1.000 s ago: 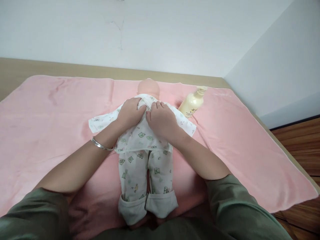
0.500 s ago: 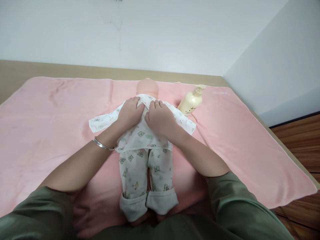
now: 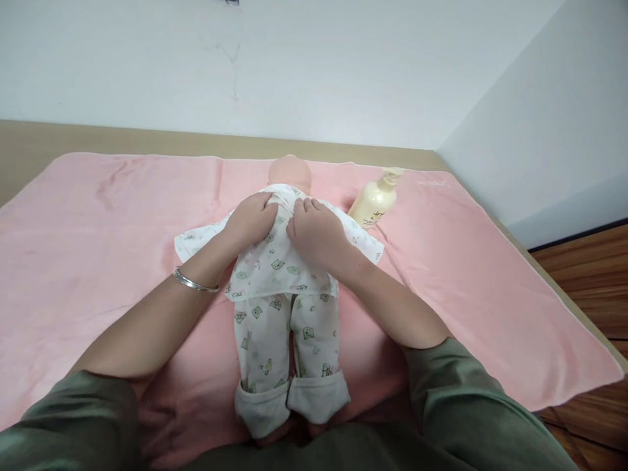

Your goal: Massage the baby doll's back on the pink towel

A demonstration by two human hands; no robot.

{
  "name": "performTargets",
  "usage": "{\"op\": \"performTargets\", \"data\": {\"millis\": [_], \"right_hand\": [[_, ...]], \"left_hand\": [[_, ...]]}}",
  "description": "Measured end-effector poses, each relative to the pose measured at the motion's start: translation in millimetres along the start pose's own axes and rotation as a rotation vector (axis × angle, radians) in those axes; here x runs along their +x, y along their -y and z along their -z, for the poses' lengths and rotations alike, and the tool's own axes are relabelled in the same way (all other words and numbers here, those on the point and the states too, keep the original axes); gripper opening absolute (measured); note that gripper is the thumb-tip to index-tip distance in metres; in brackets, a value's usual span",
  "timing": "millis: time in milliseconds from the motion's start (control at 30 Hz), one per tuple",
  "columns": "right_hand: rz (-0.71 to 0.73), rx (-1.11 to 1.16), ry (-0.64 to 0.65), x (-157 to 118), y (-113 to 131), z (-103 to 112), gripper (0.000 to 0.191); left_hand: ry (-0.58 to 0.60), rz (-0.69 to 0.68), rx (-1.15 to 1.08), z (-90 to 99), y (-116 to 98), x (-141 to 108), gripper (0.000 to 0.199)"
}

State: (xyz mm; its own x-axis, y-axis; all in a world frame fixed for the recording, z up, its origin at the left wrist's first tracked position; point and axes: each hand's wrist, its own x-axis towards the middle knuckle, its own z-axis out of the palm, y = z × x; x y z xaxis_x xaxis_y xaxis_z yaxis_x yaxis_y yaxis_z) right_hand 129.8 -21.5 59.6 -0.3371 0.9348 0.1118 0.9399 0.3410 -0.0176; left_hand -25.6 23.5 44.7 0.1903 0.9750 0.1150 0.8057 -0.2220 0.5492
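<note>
A baby doll (image 3: 290, 173) lies stretched out on a pink blanket, its head away from me. It wears a white printed shirt (image 3: 275, 268) with long sleeves spread to both sides, and matching trousers (image 3: 265, 333) with the cuffs turned up. My left hand (image 3: 251, 221), below a silver bangle, is closed on the shirt near the neckline, at the left of the chest. Opposite it, my right hand (image 3: 318, 232) has its fingers bent over the right side of the neckline, closed on the cloth. Both fingertips are partly hidden.
A cream pump bottle (image 3: 375, 201) leans on the blanket beside the doll's right-hand sleeve. The pink blanket (image 3: 471, 275) covers most of the tan table (image 3: 196, 139). White walls (image 3: 318, 72) rise behind and at the right, with brown wood panelling (image 3: 589, 288) below.
My left hand and its bangle have shifted slightly left and toward me. My right hand has barely moved. The doll and bottle lie as before.
</note>
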Motion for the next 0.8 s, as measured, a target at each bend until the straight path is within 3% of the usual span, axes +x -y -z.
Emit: {"op": "performTargets", "data": {"millis": [100,200,300,433,800], "right_hand": [[0.04,0.0,0.034,-6.1,1.5,5.9,0.044],[-0.032,0.155,0.048,5.9,-10.4,5.0,0.039],[-0.115,0.262,0.028,22.4,-22.0,-2.7,0.047],[-0.141,0.257,-0.006,29.7,-24.4,-11.4,0.055],[-0.129,0.253,-0.022,27.3,-23.2,-11.9,0.05]], "left_hand": [[-0.057,-0.028,0.053,-7.4,2.5,0.8,0.042],[-0.125,-0.05,0.111,-19.2,2.5,-2.3,0.047],[-0.165,-0.055,0.129,-24.9,2.4,-4.3,0.047],[-0.177,-0.046,0.149,-24.5,2.1,-4.7,0.043],[-0.186,-0.052,0.14,-24.8,3.9,-4.5,0.032]]}}
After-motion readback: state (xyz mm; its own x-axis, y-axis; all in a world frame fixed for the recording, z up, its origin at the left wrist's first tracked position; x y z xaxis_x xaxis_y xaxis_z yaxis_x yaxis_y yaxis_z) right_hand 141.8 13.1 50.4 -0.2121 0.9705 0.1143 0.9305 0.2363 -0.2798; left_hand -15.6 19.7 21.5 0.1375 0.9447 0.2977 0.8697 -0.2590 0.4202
